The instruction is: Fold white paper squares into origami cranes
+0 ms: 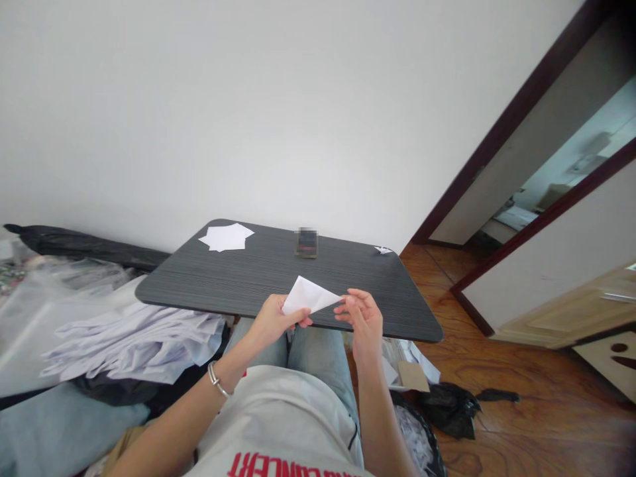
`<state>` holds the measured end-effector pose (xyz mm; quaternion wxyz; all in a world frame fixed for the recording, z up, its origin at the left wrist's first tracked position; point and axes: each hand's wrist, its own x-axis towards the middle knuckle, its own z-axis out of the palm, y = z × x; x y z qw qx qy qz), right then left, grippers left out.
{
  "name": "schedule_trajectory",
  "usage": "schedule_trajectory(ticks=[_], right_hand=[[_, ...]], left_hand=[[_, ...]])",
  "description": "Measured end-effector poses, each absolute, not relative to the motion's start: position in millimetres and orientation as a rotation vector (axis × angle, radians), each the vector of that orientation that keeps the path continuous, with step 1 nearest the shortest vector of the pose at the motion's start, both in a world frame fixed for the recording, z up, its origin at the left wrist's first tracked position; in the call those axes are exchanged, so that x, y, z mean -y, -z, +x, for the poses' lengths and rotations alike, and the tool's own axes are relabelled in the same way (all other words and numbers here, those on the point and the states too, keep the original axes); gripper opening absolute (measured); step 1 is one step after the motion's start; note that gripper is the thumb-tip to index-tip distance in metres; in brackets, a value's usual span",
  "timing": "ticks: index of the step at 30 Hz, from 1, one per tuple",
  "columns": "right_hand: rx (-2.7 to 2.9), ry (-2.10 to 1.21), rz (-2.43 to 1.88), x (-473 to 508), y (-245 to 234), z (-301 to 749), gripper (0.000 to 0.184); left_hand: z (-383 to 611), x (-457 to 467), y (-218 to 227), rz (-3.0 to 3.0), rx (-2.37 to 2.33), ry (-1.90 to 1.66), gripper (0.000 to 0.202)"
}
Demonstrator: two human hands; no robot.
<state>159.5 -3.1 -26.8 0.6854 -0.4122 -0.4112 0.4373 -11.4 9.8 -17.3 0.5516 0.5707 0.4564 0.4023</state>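
Note:
A sheet of white paper (309, 295), folded into a kite-like shape with a sharp point to the right, is held above the near edge of the dark table (263, 278). My left hand (282, 317) grips its left end, thumb on top and fingers beneath. At the pointed right tip, my right hand (362, 315) pinches the paper between thumb and forefinger, its other fingers loosely curled. A stack of white paper sheets (226, 236) lies at the table's far left. Near the far right corner sits a small folded white paper piece (383, 250).
A small dark object (307, 243), partly blurred, stands at the table's back middle by the white wall. White cloth (144, 338) is heaped on the left. Below on the right are a cardboard piece (413, 376) and a black plastic bag (451, 407) on the wooden floor.

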Motion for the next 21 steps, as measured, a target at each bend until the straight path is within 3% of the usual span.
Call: schedule_trajectory(ticks=[2, 5, 11, 21], right_hand=[[0.989, -1.089, -0.93, 4, 29, 154, 0.031], [1.089, -1.169, -0.987, 7, 33, 142, 0.019], [1.064, -1.122, -1.058, 10, 37, 134, 0.027], [1.014, -1.071, -1.034, 9, 29, 144, 0.021]], left_hand=[[-9, -8, 15, 1.36, -1.071, -0.972, 0.02], [-4, -4, 14, 1.396, -1.027, -0.991, 0.021], [1, -2, 21, 1.437, -1.012, -1.008, 0.021], [-3, -3, 14, 1.328, -1.039, -0.961, 0.02]])
